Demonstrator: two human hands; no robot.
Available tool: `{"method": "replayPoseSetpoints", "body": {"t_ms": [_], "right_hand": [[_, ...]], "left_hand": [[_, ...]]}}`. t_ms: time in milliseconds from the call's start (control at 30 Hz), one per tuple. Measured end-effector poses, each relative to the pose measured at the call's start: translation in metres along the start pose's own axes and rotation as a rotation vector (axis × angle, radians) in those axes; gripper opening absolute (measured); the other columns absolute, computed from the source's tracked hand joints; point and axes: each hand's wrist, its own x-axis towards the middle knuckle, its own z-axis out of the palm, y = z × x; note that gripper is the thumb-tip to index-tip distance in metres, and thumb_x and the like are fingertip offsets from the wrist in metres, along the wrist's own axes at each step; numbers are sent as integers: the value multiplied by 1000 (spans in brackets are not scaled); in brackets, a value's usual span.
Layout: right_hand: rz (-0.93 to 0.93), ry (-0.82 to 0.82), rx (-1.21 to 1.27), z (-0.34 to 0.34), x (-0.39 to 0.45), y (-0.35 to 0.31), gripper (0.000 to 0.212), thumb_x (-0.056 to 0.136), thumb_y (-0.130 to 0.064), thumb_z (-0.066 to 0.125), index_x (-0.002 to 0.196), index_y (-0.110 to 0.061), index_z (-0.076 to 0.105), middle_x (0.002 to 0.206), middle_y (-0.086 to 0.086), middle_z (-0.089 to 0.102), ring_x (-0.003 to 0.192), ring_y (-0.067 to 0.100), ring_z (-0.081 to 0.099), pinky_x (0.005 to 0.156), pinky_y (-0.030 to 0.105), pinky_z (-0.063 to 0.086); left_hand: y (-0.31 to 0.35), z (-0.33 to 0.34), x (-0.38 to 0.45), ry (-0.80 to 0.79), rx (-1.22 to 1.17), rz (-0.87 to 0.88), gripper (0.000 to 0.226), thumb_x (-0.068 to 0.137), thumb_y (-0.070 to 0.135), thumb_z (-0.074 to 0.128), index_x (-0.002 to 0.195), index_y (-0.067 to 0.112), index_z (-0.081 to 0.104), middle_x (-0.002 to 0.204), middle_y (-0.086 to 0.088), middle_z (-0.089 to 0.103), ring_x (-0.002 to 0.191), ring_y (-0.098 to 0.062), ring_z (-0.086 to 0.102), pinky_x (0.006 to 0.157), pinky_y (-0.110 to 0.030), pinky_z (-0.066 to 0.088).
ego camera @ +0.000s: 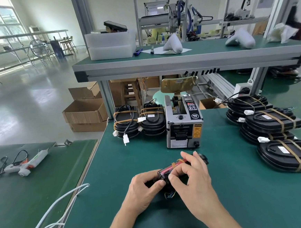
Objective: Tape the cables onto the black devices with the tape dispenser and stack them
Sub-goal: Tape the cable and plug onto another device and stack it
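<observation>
A black device [168,170] with a red edge strip and a band of brown tape is tilted on its side over the green table. My left hand [145,189] grips its near end. My right hand [192,173] curls over its top, thumb and fingers pinching near the tape. Thin coloured wires [169,195] hang below it. The grey tape dispenser [183,127] stands just behind. Taped black devices are stacked behind left [139,122] and in piles at the right [276,127].
A glue gun [25,163] lies on the side table at left, with white cables [63,207] trailing near the table joint. Cardboard boxes [86,111] sit on the floor. An upper shelf [187,60] overhangs the back of the table.
</observation>
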Motion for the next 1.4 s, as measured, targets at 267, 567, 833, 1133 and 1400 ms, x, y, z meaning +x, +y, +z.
{"method": "replayPoseSetpoints", "body": {"t_ms": [267,567,833,1133,1400], "right_hand": [[22,-11,-61,0,0,-4,19,96,-37,64,80,-28,62,156,-23,31,152,-3,-5,127,48,5],[38,-45,-28,-6,0,-9,18,97,-37,64,82,-29,62,156,-23,31,152,-5,-6,127,49,6],[41,-42,-52,-4,0,-9,18,96,-38,64,82,-28,63,157,-22,30,152,-4,-6,127,49,6],[51,-13,-88,0,1,-8,18,97,-38,64,83,-27,63,158,-21,31,153,-1,-4,127,49,1],[57,8,-132,5,1,-9,18,97,-40,61,83,-28,60,158,-22,30,153,0,-7,127,51,-1]], "left_hand": [[-1,0,-1,8,10,5,31,96,68,65,120,50,75,108,15,79,97,2,71,86,-28,57],[0,0,0,3,10,4,32,96,68,64,120,50,74,109,16,79,97,2,71,85,-23,55],[2,0,1,5,1,0,31,96,67,64,120,50,75,108,15,79,97,1,71,84,-24,56],[1,0,-1,-5,5,-14,31,96,64,64,118,46,76,106,16,79,95,2,70,83,-22,53],[1,0,-1,-2,27,-21,33,95,69,62,119,50,75,106,15,79,94,-4,71,85,-29,56]]}}
